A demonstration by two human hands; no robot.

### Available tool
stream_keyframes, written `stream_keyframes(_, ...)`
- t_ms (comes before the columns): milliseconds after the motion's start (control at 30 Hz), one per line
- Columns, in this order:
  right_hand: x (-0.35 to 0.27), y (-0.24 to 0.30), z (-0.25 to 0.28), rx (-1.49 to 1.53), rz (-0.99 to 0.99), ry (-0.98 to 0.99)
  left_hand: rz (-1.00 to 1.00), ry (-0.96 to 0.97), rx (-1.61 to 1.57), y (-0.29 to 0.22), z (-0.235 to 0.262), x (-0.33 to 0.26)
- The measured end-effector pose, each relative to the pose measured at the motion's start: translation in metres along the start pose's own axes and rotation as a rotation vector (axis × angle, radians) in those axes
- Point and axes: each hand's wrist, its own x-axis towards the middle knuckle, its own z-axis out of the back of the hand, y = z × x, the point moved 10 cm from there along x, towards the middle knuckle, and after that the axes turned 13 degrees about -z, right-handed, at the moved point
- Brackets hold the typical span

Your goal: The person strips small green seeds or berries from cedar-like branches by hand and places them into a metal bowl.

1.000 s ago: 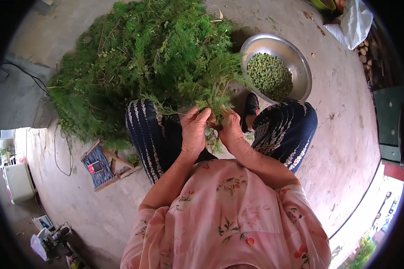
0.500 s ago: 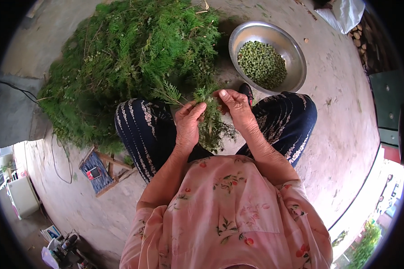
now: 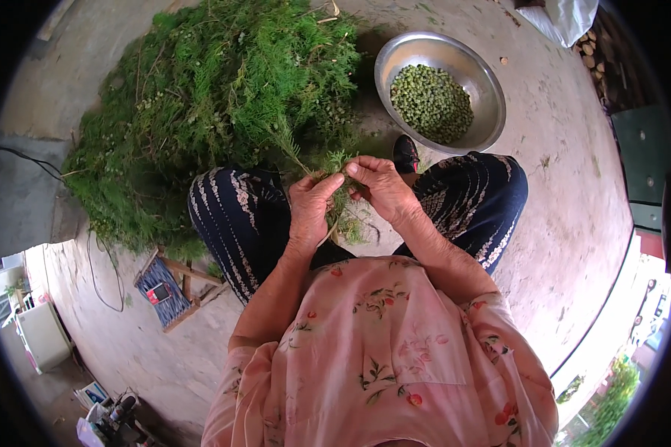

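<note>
My left hand (image 3: 310, 206) is closed on a leafy evergreen sprig (image 3: 336, 159), whose fronds stick out beyond the thumb and hang down between my knees. Thumb and fingers of my right hand (image 3: 382, 186) pinch together against the same sprig, almost touching the left thumb. What lies between those right fingertips is hidden or too small to name. A large heap of cut evergreen branches (image 3: 216, 97) bearing small pale green cones lies beyond my left knee. Ahead on the right, a wide metal bowl (image 3: 492, 119) holds many small round green cones (image 3: 431, 104).
The bowl stands on the concrete floor (image 3: 559, 208) past my right shoe (image 3: 405, 153). A low wooden stool with a blue woven seat (image 3: 159, 291) sits to my left, a small red object on it. A white bag (image 3: 572, 22) and stacked firewood (image 3: 589, 56) are far right.
My right hand has come in left toward the left hand and its fingers have closed at the sprig. The sprig's hanging part has shifted, and the view has moved slightly.
</note>
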Motion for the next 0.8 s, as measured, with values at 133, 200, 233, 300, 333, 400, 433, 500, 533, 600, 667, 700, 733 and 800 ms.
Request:
stream_keyframes(133, 0.005, -0.016, 0.0, 0.242, -0.131, 0.089, 0.115, 0.079, -0.157, 0.0, -0.016, -0.003)
stream_keyframes(200, 0.008, -0.022, -0.002, 0.332, -0.16, 0.158, 0.124, 0.09, -0.208, 0.002, -0.015, -0.003)
stream_keyframes(233, 0.008, -0.022, -0.002, 0.336, -0.154, 0.172, 0.148, 0.13, -0.225, 0.011, -0.01, 0.001)
stream_keyframes(300, 0.009, -0.019, 0.001, 0.36, -0.136, 0.163, 0.135, 0.16, -0.214, 0.007, -0.013, -0.001)
stream_keyframes(333, 0.008, -0.013, -0.002, 0.285, -0.123, 0.206, 0.121, 0.192, -0.202, 0.005, -0.015, -0.002)
stream_keyframes(400, 0.001, -0.006, -0.009, 0.103, -0.106, 0.252, 0.166, 0.2, -0.218, 0.009, -0.014, -0.003)
stream_keyframes(433, -0.002, -0.002, -0.013, 0.014, -0.095, 0.276, 0.194, 0.208, -0.22, 0.011, -0.014, -0.006)
stream_keyframes(500, -0.001, -0.009, -0.009, 0.01, -0.073, 0.21, 0.221, 0.225, -0.226, 0.012, -0.018, -0.008)
stream_keyframes(533, 0.0, -0.008, -0.005, -0.146, -0.036, 0.146, 0.241, 0.223, -0.205, 0.013, -0.018, -0.009)
stream_keyframes(600, -0.001, -0.006, -0.006, -0.256, -0.017, 0.154, 0.276, 0.218, -0.165, 0.015, -0.016, -0.011)
stream_keyframes(667, -0.001, -0.005, -0.005, -0.152, 0.009, 0.119, 0.22, 0.272, -0.134, 0.015, -0.019, -0.01)
stream_keyframes(700, 0.0, -0.007, -0.004, -0.131, 0.008, 0.122, 0.225, 0.231, -0.125, 0.016, -0.015, -0.011)
stream_keyframes(733, 0.001, -0.01, 0.0, -0.078, -0.002, 0.108, 0.231, 0.19, -0.117, 0.018, -0.012, -0.011)
stream_keyframes(800, -0.001, -0.007, 0.001, -0.052, 0.029, 0.057, 0.183, 0.138, -0.108, 0.015, -0.01, -0.008)
